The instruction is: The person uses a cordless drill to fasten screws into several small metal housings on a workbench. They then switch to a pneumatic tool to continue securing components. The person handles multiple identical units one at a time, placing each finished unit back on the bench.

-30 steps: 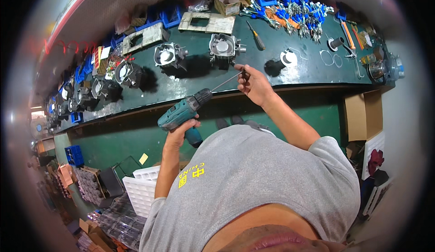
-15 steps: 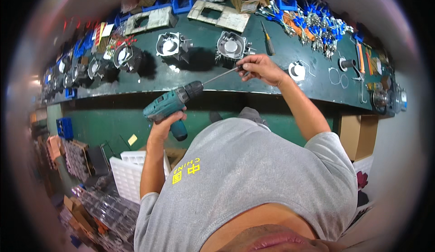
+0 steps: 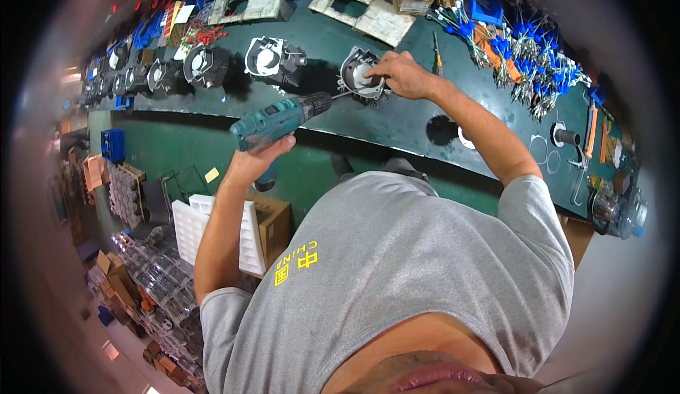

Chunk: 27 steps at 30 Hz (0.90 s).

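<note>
Drill (image 3: 273,121) is teal w/ blk chuck (image 3: 316,104); housing (image 3: 350,75) prob. silver-gry.

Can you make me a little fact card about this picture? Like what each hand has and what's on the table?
Left hand: the left hand grips a teal power drill
Drill tip: a long thin bit, pointing toward the metal housing
Right hand: the right hand has its fingers at that housing; what they hold is hard to tell
Table: green workbench
Left along bench: a row of similar housings
Right along bench: yellow-handled screwdriver, blue-and-silver parts pile
</note>
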{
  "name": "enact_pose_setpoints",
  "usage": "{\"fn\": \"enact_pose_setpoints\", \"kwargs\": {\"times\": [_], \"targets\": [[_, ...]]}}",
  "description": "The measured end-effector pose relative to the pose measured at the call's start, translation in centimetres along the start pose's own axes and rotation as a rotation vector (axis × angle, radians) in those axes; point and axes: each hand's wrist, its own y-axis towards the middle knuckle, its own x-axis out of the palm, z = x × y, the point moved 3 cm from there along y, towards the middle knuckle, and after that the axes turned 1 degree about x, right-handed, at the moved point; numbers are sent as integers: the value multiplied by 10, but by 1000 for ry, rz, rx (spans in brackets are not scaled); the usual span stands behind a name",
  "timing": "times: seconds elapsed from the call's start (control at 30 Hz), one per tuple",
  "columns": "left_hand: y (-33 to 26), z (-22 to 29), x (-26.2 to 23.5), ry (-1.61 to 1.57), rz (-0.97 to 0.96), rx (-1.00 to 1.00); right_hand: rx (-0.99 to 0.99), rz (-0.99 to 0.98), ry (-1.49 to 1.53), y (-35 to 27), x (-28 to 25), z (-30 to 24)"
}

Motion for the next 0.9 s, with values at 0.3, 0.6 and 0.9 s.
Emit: {"fn": "enact_pose_setpoints", "kwargs": {"times": [0.3, 0.6, 0.9], "targets": [[19, 19, 13, 120, -91, -96, -17, -91, -56, -5, 8, 8], [29, 76, 18, 418, -135, 28, -108, 507, 198, -1, 9, 15], [58, 140, 51, 868, -223, 322, 232, 689, 488, 1, 68, 36]]}}
